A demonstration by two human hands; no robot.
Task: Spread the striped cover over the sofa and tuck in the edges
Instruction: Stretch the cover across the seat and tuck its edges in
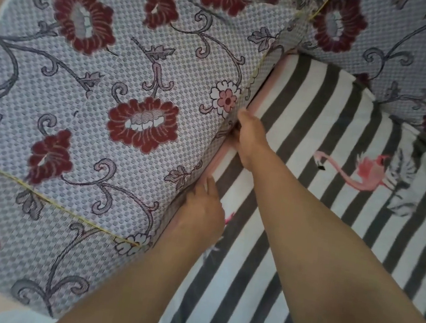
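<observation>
On the left, the flowered sofa arm (pixel 106 91) is seen, and the striped cover (pixel 321 122) is laid flat on the seat just beside it. The left hand (pixel 200 211) is pressed into the gap between arm and seat, with its fingers (pixel 210 185) held straight on the pink edge (pixel 218 162) of the cover. A little further up the same gap, the right hand (pixel 249 139) is pushed in; its fingers are hidden in the crack, so it cannot be told whether anything is gripped. The cover could be pulled back out of the gap if the hands are lifted too fast, or it could get bunched up if it is pushed too hard in one spot. The stripes are pointed from the lower left up to the upper right, and the long side of the cover is run along the gap.
</observation>
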